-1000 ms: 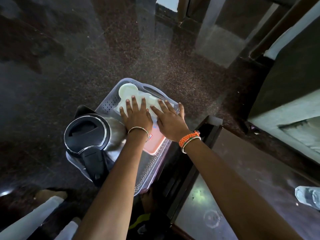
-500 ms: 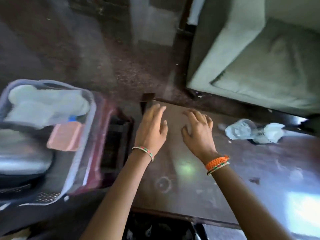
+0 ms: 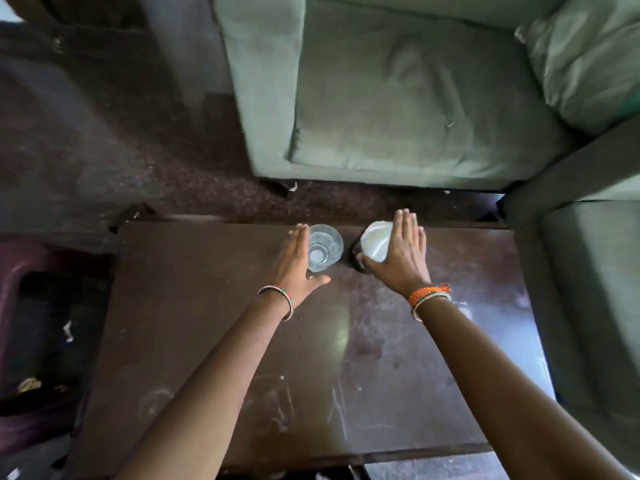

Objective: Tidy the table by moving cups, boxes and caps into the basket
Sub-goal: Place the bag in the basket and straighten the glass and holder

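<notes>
The clear glass (image 3: 323, 247) stood upright near the far edge of the dark table (image 3: 214, 341), just to the right of my left hand (image 3: 294, 263). My left fingers (image 3: 300, 237) were stretched straight along its left side, right beside the rim, with my thumb spread out below the glass toward its base; the hand was wide open and had not closed around it, and I could not tell whether my fingers actually touched the glass. A little to the right sat the white cup (image 3: 375, 242), its dark outer side showing on the left, also near the far edge and apart from the glass. My right hand (image 3: 401, 254) lay flat and open against the cup's right side, fingers (image 3: 407, 226) extended past its rim, my thumb curled at its near-left base, so the hand touched it without gripping. I wore a thin bangle (image 3: 280, 299) on my left wrist and orange bracelets (image 3: 427, 294) on my right. A green sofa (image 3: 398, 98) stood beyond the table.
</notes>
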The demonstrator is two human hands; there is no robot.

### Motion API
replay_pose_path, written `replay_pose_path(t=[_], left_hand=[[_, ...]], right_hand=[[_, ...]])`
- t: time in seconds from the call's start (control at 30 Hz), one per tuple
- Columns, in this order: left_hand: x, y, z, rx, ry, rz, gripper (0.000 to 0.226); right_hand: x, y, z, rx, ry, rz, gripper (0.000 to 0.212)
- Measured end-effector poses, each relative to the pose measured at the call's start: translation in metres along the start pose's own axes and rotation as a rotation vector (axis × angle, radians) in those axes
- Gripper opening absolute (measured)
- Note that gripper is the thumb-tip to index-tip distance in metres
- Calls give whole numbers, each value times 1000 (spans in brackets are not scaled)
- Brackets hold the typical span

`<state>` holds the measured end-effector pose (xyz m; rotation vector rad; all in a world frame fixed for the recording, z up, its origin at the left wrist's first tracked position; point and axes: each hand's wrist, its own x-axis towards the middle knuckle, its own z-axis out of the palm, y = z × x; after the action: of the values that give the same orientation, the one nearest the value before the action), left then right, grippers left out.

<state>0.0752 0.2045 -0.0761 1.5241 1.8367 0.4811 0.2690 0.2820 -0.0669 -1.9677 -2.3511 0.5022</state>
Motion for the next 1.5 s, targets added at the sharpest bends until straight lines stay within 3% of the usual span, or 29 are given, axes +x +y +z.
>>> replay_pose_path(t=[0.13, 0.3, 0.5, 0.73, 0.93, 1.13, 1.5], left_hand=[[6, 0, 13, 174, -1, -49, 105], [14, 1, 17, 303, 42, -97, 106], [34, 9, 21, 256, 7, -147, 100], [32, 10, 18, 155, 78, -146, 83], [-7, -6, 26, 77, 118, -193, 90], [-69, -29, 27, 37, 182, -216, 78], [-91, -41, 39, 92, 184, -195, 92]], right_hand=[[16, 8, 17, -70, -106, -90, 111], [18, 13, 19, -42, -112, -138, 106], [26, 10, 15, -26, -127, -154, 98], [20, 1, 16, -35, -100, -143, 92], [-36, -15, 19, 113, -51, -79, 97], [-95, -26, 34, 182, -72, -24, 104], [-117, -14, 49, 32, -192, -80, 108]])
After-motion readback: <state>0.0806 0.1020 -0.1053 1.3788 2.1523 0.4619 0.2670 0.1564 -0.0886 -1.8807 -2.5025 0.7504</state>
